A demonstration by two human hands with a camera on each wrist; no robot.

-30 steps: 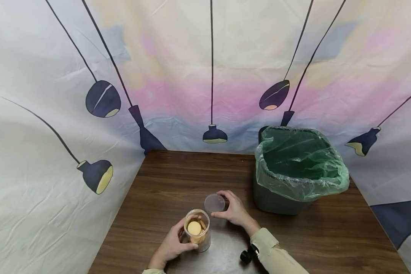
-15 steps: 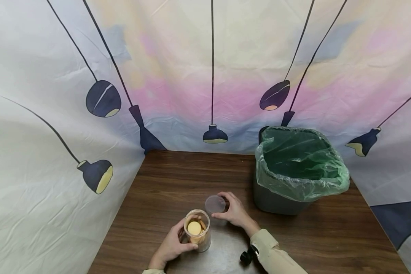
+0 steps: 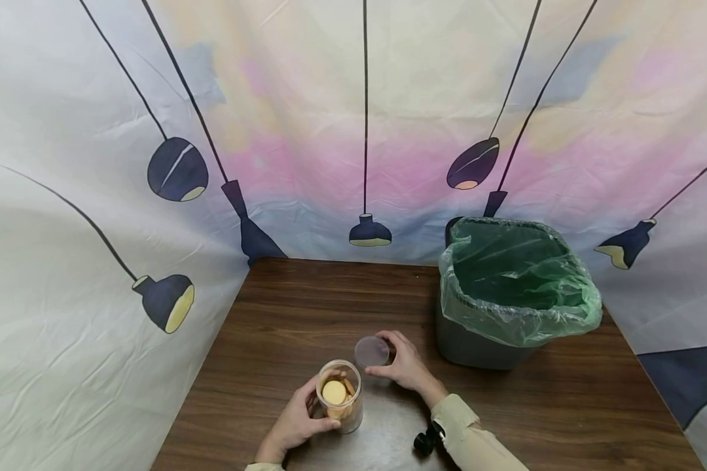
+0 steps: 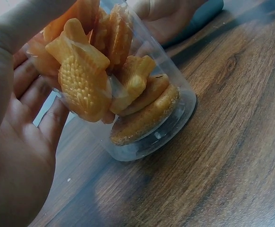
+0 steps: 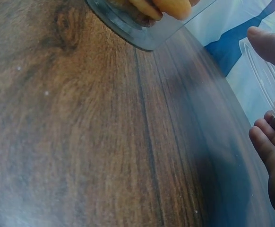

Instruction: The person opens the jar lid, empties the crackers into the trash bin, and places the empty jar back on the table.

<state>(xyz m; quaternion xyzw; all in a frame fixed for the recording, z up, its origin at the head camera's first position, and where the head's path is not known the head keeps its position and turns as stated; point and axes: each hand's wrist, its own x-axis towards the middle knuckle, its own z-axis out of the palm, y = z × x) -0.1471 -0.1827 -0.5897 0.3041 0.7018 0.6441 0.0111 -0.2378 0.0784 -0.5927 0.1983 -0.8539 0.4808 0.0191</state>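
Observation:
My left hand (image 3: pixel 297 417) grips a clear cylindrical jar (image 3: pixel 353 420) that stands upright on the wooden table. Inside, the left wrist view shows fish-shaped pastries (image 4: pixel 83 87), with round golden cakes (image 4: pixel 144 120) at the bottom. From above, a pale yellow round piece (image 3: pixel 334 392) shows through the jar's open mouth. To the right and a little behind it, my right hand (image 3: pixel 409 367) holds a round clear lid (image 3: pixel 371 352) by its edge between thumb and fingers. The lid is held off the jar, above the table. The right wrist view catches only part of the lid (image 5: pixel 267 80).
A dark grey bin (image 3: pixel 483 341) lined with a green plastic bag (image 3: pixel 524 327) stands at the table's back right, beyond my right hand. Patterned cloth (image 3: pixel 306 131) hangs behind and beside the table (image 3: pixel 330 294). A black device (image 3: pixel 423 445) sits by my right wrist.
My right hand and the lid have shifted very slightly right and toward me. The left hand and the jar have stayed in place.

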